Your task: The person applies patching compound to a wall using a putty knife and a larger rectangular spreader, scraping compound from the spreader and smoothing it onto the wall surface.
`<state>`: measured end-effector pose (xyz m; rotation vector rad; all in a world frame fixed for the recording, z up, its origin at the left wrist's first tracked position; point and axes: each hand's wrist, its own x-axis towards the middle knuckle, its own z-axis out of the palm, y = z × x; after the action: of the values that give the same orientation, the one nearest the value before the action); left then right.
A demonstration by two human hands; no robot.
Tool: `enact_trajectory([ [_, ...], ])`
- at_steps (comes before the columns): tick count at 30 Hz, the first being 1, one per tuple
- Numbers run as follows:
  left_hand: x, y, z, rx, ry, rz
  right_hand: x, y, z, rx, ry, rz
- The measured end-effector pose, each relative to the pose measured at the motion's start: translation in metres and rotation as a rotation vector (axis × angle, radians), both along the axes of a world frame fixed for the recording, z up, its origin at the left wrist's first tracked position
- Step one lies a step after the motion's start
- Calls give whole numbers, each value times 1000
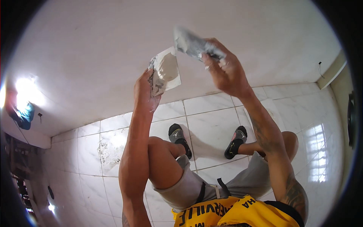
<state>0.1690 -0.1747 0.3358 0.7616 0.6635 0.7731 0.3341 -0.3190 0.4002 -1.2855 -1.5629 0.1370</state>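
Note:
My left hand (143, 90) is closed round the edge of a flat, pale rectangular plastering blade (174, 81). A thick patch of whitish putty (166, 68) lies on its face, with crusted residue near my fingers. Higher and to the right, my right hand (230, 73) grips a putty-smeared scraper (193, 43), which is blurred by motion. The scraper's near end comes close to the blade's upper corner; whether they touch I cannot tell. White smears mark the fingers of both hands. Both tools are held up in front of a pale wall (94, 56).
White marble-look tiles (208, 125) cover the floor, with putty splatter (111, 149) at the left. My feet stand near the wall's base. A wire (320, 70) pokes out of the wall at the right, beside a door frame (334, 72). Blue cloth (24, 115) hangs by a bright light at the left.

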Motion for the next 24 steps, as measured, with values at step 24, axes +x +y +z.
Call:
enact_trajectory([
  [24,39,-53,32,183,-188,-229,81,-94,-4,-145,-703,-209],
])
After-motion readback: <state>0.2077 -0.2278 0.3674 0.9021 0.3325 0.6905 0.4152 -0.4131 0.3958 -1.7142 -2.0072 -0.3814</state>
